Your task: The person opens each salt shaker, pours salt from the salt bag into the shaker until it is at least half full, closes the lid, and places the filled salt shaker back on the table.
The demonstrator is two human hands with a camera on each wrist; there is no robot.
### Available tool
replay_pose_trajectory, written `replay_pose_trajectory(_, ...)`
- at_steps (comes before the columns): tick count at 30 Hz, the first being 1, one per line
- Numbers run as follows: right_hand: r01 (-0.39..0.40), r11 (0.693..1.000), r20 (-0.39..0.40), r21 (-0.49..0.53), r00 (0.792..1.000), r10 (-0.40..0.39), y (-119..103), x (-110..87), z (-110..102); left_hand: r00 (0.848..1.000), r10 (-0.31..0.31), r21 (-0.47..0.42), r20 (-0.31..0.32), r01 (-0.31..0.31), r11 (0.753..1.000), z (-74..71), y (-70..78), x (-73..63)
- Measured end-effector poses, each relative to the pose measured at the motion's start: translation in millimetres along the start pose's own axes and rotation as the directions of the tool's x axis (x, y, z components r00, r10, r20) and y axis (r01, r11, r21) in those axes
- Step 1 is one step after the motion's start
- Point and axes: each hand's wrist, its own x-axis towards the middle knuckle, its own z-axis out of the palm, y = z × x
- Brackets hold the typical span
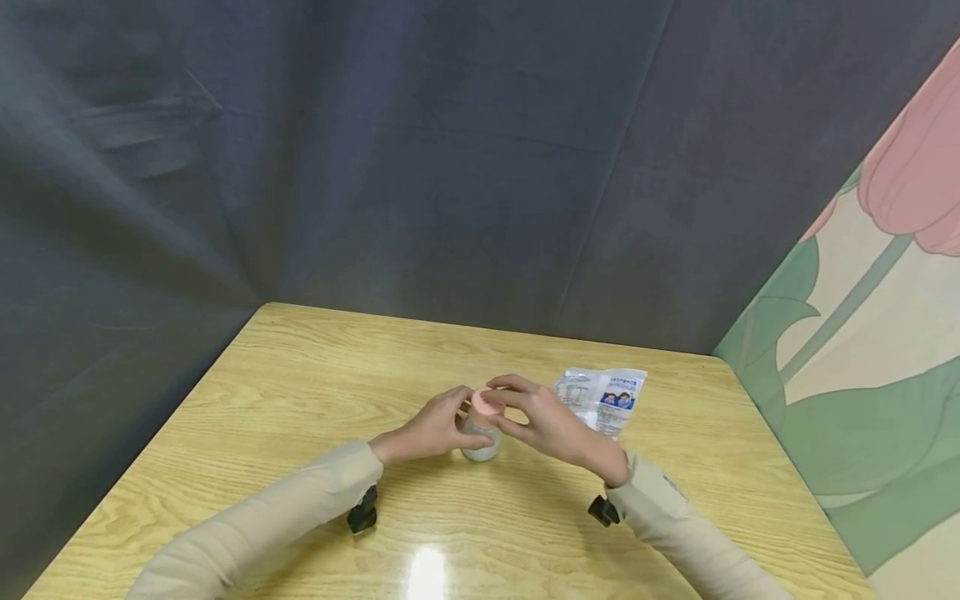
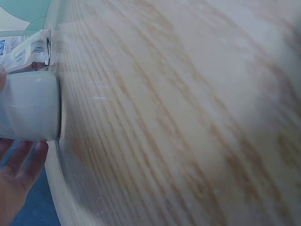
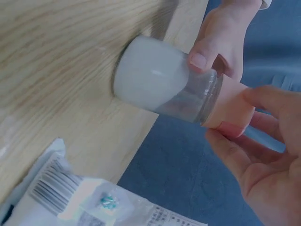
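Note:
A small clear bottle with white contents stands upright on the table, topped by a peach-pink cap. My left hand grips the bottle from the left, its thumb against the clear wall below the neck. From the right, my right hand pinches the cap between thumb and fingers. The cap sits on the bottle's neck. In the left wrist view the lower part of the bottle shows, with left fingertips beside it.
A white printed plastic packet lies on the wooden table behind the right hand. A dark curtain hangs along the back and left, and a flower-patterned wall panel stands at the right.

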Motion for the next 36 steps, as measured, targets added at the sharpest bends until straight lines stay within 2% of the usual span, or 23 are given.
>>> replay_pose_trajectory(9,-0.060,0.996,-0.011,-0.071,0.998,0.059,-5,3.1,7,1.000,0.002,0.010,0.000,-0.002,1.000,0.9,-0.8,0.0)
replay_pose_trajectory(18,0.006,0.999,-0.013,0.050,1.000,-0.006,0,1.5,9,1.000,0.005,0.019,-0.011,-0.005,1.000,1.8,-3.1,1.6)
replay_pose_trajectory(26,0.025,0.999,-0.044,0.027,0.999,-0.024,2,0.3,12,1.000,0.024,0.012,-0.004,-0.024,1.000,0.1,-2.4,2.5)
replay_pose_trajectory(29,-0.002,0.999,-0.071,0.036,0.997,0.004,1,1.2,14,1.000,0.020,0.002,0.001,-0.020,1.000,-0.8,-1.8,2.2)
replay_pose_trajectory(33,-0.076,0.995,-0.104,0.058,0.991,0.082,-2,2.5,16,1.000,0.014,0.001,0.000,-0.014,1.000,-1.1,-0.2,1.7)
replay_pose_trajectory(36,-0.124,0.992,-0.120,0.000,0.985,0.123,-5,3.4,17,1.000,-0.003,-0.005,0.000,0.003,1.000,-0.9,0.7,1.3)
